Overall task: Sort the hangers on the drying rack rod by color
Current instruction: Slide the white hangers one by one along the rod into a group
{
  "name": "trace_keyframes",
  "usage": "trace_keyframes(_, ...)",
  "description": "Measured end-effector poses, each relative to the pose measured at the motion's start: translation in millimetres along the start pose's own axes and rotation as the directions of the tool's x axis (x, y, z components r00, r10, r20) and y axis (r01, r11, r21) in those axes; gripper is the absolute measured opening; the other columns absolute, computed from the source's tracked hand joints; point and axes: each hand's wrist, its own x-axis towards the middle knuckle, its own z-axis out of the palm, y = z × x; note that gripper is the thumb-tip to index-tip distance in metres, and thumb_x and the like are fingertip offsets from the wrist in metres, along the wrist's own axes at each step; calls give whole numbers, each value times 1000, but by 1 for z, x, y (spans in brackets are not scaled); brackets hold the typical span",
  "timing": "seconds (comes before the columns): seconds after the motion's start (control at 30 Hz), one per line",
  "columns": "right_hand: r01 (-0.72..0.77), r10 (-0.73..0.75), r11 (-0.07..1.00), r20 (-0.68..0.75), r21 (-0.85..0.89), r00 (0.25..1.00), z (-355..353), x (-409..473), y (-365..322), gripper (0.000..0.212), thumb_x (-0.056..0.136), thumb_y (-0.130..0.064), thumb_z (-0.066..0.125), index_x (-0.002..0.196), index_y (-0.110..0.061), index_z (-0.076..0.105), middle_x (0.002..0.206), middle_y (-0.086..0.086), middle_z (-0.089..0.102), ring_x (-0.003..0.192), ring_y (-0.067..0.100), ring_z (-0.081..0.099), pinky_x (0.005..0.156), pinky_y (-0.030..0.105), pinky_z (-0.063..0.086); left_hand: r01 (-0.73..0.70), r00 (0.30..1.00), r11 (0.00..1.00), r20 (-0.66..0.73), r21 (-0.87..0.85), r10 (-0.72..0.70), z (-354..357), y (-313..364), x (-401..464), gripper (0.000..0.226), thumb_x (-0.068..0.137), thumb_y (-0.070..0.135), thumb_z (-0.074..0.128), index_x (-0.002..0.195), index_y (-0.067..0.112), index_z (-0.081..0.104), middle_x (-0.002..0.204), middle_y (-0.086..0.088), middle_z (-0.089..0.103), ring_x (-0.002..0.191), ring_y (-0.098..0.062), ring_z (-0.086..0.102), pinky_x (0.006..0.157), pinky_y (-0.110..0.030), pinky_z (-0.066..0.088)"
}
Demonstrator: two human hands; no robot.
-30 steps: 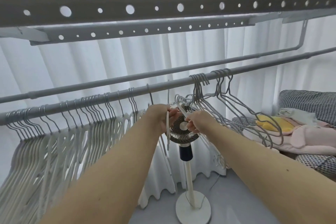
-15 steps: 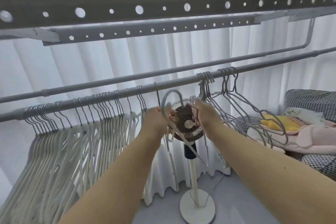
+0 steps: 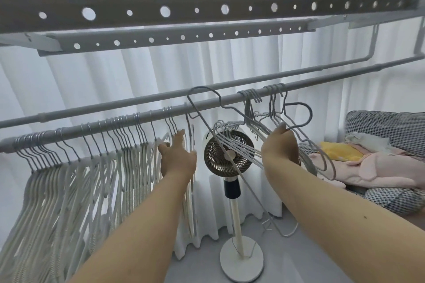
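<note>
Left hand: the left hand (image 3: 178, 158) reached up with fingers straight and relaxed, fingertips at the last of the white hangers (image 3: 76, 181), gripping nothing.
Right hand: the right hand (image 3: 279, 145) was curled round the wire of a grey hanger (image 3: 299, 119), holding it off the rod, hook uppermost.
Loose hanger: a second grey hanger (image 3: 207, 108) stood tilted between the two hands, its hook in front of the rod; which hand bore it could not be told.
Rod: the drying rack rod (image 3: 147, 114) ran from lower left to upper right across the view.
White group: the white hangers hung packed along the left stretch of the rod.
Grey group: a cluster of grey hangers on the rod (image 3: 257, 103) hung right of centre, above the right hand.
Upper bars: two perforated bars (image 3: 207, 7) crossed overhead.
Behind: a standing fan (image 3: 228, 154) stood on the floor between the arms, before a white curtain (image 3: 207, 71).
Right edge: a checked cushion (image 3: 386, 126) lay with a pile of clothes (image 3: 368, 163), pink and yellow.
</note>
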Motion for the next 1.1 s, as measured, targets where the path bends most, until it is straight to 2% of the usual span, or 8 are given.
trace_keyframes(0.17,-6,5,1000,-37,-22,999,-6,2,11,53,104,-38,18,122,-4,54,123,19,61,113,38,55,89,42,39,-45,999,969,4,-243,47,3,-5,4,51,86,1,46,129,28,53,104,-8,63,78,-28,60,77,-40,56)
trace_keyframes(0.33,-36,34,998,-39,-47,999,-7,-2,19,51,104,-39,18,124,-8,52,124,16,61,114,38,55,88,42,37,-61,998,896,-22,-439,57,2,-9,6,58,89,-11,38,131,27,52,89,14,49,71,-11,54,78,-40,56)
trace_keyframes(0.5,-7,6,997,-5,-80,1000,4,-8,16,50,104,-38,17,123,-6,50,118,17,63,108,37,59,76,37,31,-65,998,878,-27,-475,59,3,-13,7,41,95,-6,40,123,20,54,94,2,49,73,-22,53,46,-10,45)
trace_keyframes(0.6,51,-41,996,153,-67,987,23,-12,8,47,104,-39,18,118,-8,50,110,15,63,102,35,59,79,38,38,-25,1000,804,-10,-594,23,3,-9,10,22,103,10,42,116,15,59,93,-1,51,70,-13,48,44,-11,45)
trace_keyframes(0.7,156,-150,988,326,9,933,44,-15,-6,36,102,-37,28,108,-12,52,98,8,61,89,30,57,78,39,43,20,1000,779,14,-627,-15,1,-7,14,26,106,25,36,107,18,61,94,1,54,74,-11,48,50,-20,48)
trace_keyframes(0.83,176,-216,976,484,128,848,77,-18,-28,19,97,-25,47,109,-14,56,104,8,67,97,29,64,90,47,50,63,998,759,37,-648,-51,1,-6,13,29,106,27,35,104,20,63,91,-1,54,74,-13,48,52,-22,46)
trace_keyframes(1.0,80,-216,966,598,245,772,99,-18,-46,22,94,-1,41,109,-11,53,78,4,61,66,15,56,54,23,45,101,995,761,73,-641,-70,1,-3,9,28,105,30,36,109,21,63,80,-4,48,67,-14,46,44,-19,43)
trace_keyframes(1.1,43,-197,966,617,256,762,112,-18,-50,22,92,1,38,103,-12,53,78,8,61,60,14,54,50,24,41,112,993,768,88,-631,-73,0,-5,9,27,104,32,39,112,23,63,82,-4,49,69,-16,47,49,-22,42)
